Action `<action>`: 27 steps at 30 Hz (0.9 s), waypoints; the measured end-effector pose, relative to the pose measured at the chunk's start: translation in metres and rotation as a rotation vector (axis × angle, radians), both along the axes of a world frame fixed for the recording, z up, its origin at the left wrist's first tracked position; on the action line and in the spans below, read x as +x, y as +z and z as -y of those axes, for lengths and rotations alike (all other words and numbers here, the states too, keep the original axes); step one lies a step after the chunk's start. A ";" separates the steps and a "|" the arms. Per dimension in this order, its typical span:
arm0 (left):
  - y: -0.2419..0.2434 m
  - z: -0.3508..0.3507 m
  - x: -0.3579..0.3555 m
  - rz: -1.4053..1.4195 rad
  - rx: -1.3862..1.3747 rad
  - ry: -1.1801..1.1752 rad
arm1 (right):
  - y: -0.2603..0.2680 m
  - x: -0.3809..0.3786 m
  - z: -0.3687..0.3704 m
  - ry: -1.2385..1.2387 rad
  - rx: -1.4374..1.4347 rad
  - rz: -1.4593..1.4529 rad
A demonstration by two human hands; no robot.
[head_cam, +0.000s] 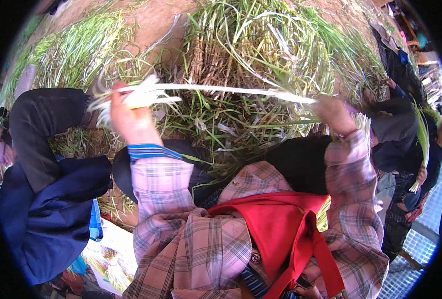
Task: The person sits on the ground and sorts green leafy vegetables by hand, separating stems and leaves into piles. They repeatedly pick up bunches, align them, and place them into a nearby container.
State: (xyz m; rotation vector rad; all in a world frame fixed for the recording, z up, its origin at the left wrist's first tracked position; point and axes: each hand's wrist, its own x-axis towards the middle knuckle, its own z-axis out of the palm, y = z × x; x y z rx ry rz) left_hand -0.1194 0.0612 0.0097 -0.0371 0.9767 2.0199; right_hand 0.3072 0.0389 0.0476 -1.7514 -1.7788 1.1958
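In front of my body, my left hand (129, 116) grips a bunch of white plant stalks (142, 95) with thin roots at the left end, like young garlic or scallion. A long pale stalk or strip (217, 88) stretches almost level from that bunch across to my right hand (331, 112). My right hand is blurred and closes on the strip's far end. Below both hands lies a litter of loose green leaves and peelings (228, 123). Beyond it stands a large heap of uncleaned stalks (221, 63) with brownish lower ends.
Another heap of green stalks (82, 48) lies at the upper left on bare earth (161, 18). Close on my left sits a person in dark clothes (45, 209). To my right another person's hand (422, 175) holds a green bunch. A printed white bag (112, 250) lies lower left.
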 end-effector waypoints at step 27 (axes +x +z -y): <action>0.019 0.016 0.054 -0.268 0.154 -0.665 | -0.019 -0.152 0.031 0.069 -0.147 -0.642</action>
